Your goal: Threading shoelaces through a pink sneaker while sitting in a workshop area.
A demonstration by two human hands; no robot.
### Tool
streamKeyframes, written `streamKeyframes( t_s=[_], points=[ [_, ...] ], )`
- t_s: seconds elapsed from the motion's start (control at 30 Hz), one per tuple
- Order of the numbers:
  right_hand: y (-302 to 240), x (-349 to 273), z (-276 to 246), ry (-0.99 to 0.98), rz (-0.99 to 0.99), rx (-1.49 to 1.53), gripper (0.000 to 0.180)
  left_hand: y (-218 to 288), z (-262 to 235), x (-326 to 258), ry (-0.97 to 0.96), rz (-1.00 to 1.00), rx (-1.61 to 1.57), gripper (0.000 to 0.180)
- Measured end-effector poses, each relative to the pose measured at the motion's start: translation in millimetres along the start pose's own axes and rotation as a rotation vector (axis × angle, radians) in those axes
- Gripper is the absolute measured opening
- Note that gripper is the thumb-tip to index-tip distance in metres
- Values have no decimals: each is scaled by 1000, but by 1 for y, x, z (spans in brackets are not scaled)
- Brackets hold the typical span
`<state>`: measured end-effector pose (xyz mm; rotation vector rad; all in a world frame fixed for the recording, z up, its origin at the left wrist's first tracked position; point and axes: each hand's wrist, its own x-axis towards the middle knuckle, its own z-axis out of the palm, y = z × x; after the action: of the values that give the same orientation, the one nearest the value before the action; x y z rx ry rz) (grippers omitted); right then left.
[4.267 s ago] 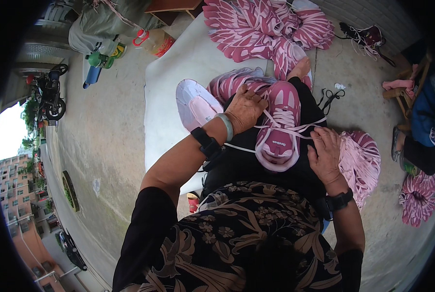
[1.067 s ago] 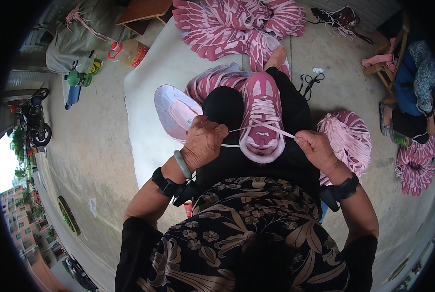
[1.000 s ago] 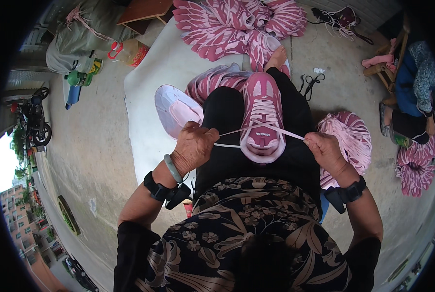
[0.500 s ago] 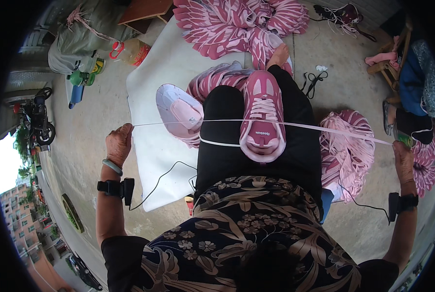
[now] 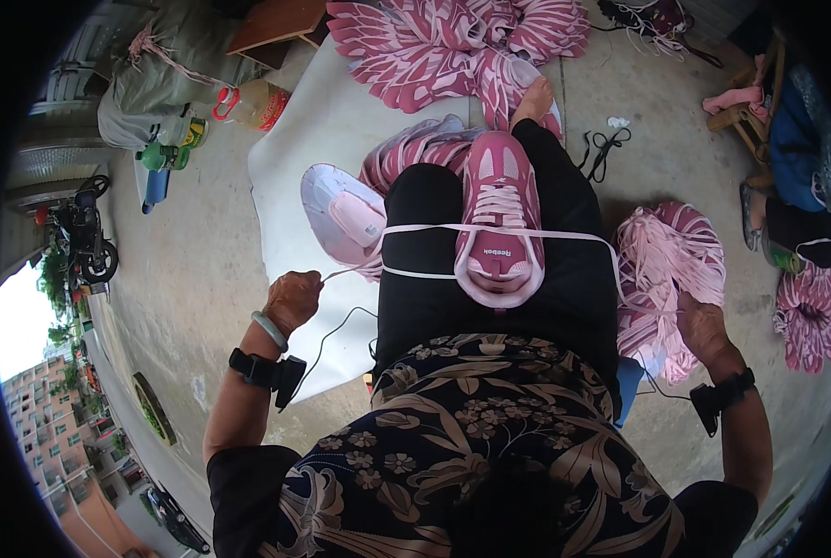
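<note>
1. Head view, the shoe: a pink sneaker point(image 5: 500, 219) lies on the person's lap, on black trousers, toe pointing away and its opening toward the body. It has a darker rose upper, a paler pink rim around the collar and white lacing up the front.
2. Head view, the lace: a pale pink shoelace point(image 5: 536, 232) runs out of the sneaker's top eyelets to both sides, stretched nearly level across the thighs.
3. Head view, left side: the left hand point(image 5: 293, 299) sits out beside the left thigh, its grip pinched narrow on the lace end. A pale bangle and a black wrist device sit on that forearm.
4. Head view, right side: the right hand point(image 5: 703, 325) is low by the right thigh, against a heap of pink laces point(image 5: 668, 270); its grip is turned away, so I cannot tell whether it is closed on the lace.
5. Head view, nearby: a second sneaker point(image 5: 345, 212), pale pink and white, lies sole-side up just left of the knees on a white sheet point(image 5: 327, 112).
6. Head view, surroundings: bare concrete floor point(image 5: 192, 270) outdoors. Pink patterned shoe uppers point(image 5: 434, 46) are piled ahead, an orange bottle point(image 5: 252, 102) stands near stuffed sacks point(image 5: 159, 79), and a parked motorbike point(image 5: 85, 237) is at far left.
</note>
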<state>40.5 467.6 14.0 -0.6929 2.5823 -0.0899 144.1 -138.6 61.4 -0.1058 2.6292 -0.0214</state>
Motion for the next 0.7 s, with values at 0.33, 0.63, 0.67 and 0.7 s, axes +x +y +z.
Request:
streamKeyframes(
  t_s=[0.33, 0.63, 0.67, 0.7],
  points=[
    [-26, 78, -96, -53, 293, 1312, 35, 79, -84, 60, -247, -99, -1049, 19],
    [-117, 104, -38, -283, 332, 1901, 19, 117, -38, 66, -249, -258, -1629, 14],
    [-129, 106, -25, -242, 280, 1866, 24, 124, -29, 65, -305, -239, -1646, 13],
    [-141, 108, -21, -210, 300, 1836, 27, 135, -26, 64, -311, -233, -1639, 13]
  ],
)
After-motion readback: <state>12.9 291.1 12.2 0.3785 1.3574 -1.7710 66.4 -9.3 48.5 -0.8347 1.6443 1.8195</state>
